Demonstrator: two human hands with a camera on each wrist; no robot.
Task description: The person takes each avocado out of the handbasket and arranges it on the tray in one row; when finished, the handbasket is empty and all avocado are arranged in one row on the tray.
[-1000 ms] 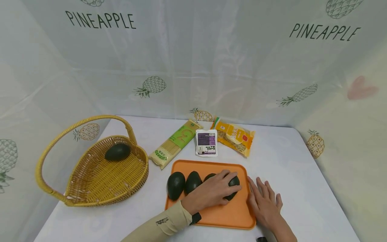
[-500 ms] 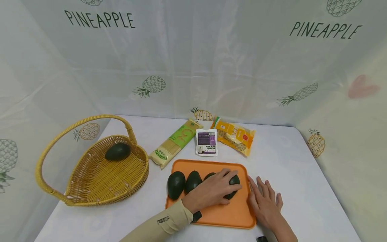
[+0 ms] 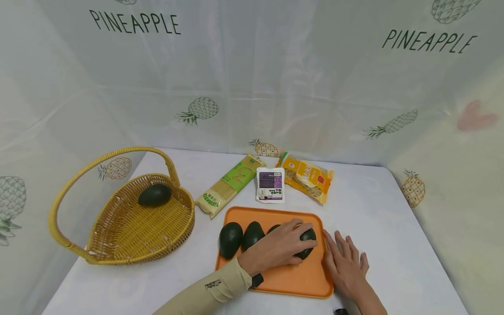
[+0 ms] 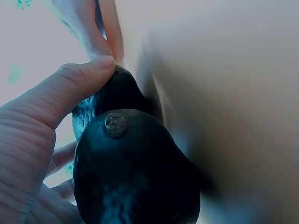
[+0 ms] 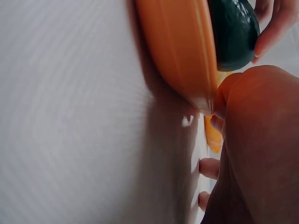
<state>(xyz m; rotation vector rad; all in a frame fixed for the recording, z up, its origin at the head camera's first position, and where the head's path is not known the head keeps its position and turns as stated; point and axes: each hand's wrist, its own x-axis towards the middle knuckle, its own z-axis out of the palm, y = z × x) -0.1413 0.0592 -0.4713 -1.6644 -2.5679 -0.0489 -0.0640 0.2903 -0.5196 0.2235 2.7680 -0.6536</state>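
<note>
My left hand (image 3: 275, 247) reaches over the orange tray (image 3: 291, 282) and grips the rightmost dark green avocado (image 3: 309, 236). In the left wrist view the thumb lies on that avocado (image 4: 124, 91), while another avocado (image 4: 135, 172) sits nearer the camera. Two more avocados, one at the left edge (image 3: 230, 239) and one beside it (image 3: 252, 234), lie in the tray; a third (image 3: 273, 228) is mostly hidden behind the left hand. My right hand (image 3: 346, 264) rests along the tray's right edge, fingers extended, its fingertips at the rim (image 5: 208, 56) in the right wrist view.
A yellow wicker basket (image 3: 138, 238) with a tall handle stands at left, one avocado (image 3: 155, 195) inside. Behind the tray lie a green noodle packet (image 3: 230, 186), a white and purple pouch (image 3: 270, 186) and an orange food bag (image 3: 307, 177). A pineapple-print sheet hangs behind the table.
The avocado in the left hand has shifted slightly to the right on the tray, along with the fingers. The right hand stays at the tray's edge. The head view has tilted a little.
</note>
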